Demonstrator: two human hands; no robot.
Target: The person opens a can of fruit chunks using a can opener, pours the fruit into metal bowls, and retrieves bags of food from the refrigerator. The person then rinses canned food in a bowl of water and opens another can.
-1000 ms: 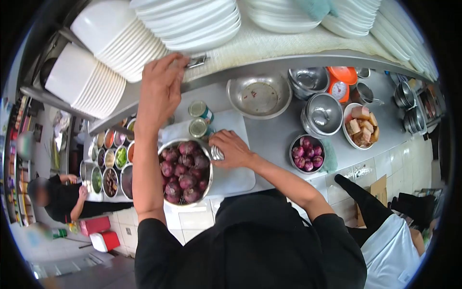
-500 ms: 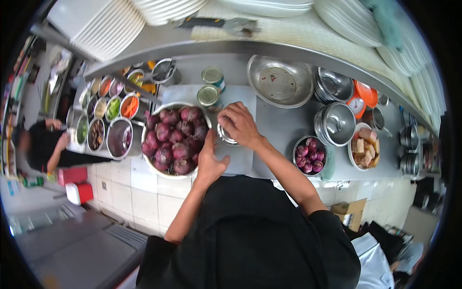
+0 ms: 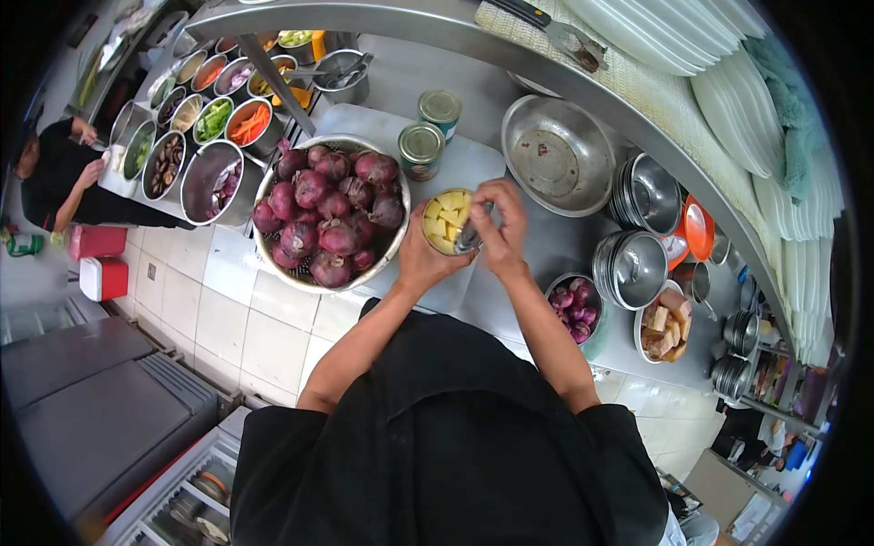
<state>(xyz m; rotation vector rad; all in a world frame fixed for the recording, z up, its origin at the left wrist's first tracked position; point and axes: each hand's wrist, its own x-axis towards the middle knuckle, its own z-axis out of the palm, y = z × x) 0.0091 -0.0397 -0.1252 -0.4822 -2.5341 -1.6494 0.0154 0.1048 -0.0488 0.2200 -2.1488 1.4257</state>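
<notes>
My left hand (image 3: 426, 259) is wrapped round the side of an opened can (image 3: 443, 244) full of yellow chunks, possibly pineapple. At the can's right rim my right hand (image 3: 503, 223) pinches the metal lid (image 3: 468, 238), which stands tilted up from the opening. Behind the opened can are two closed cans, a nearer one (image 3: 421, 146) and a farther one (image 3: 441, 109). All three cans are on a pale cutting board (image 3: 364, 118). Just left of my left hand is a metal colander (image 3: 398, 246) heaped with red onions (image 3: 314, 209).
Right of the board lie a large steel bowl (image 3: 583, 202), a bowl of small peeled red onions (image 3: 574, 308), stacked steel bowls (image 3: 637, 270) and a bowl of meat chunks (image 3: 665, 329). A shelf edge (image 3: 437, 16) crosses overhead. A co-worker (image 3: 64, 173) stands far left.
The lid has come up and the yellow chunks show. My right hand has shifted from over the can top to its right side, while my left hand has closed round the can. The view has turned.
</notes>
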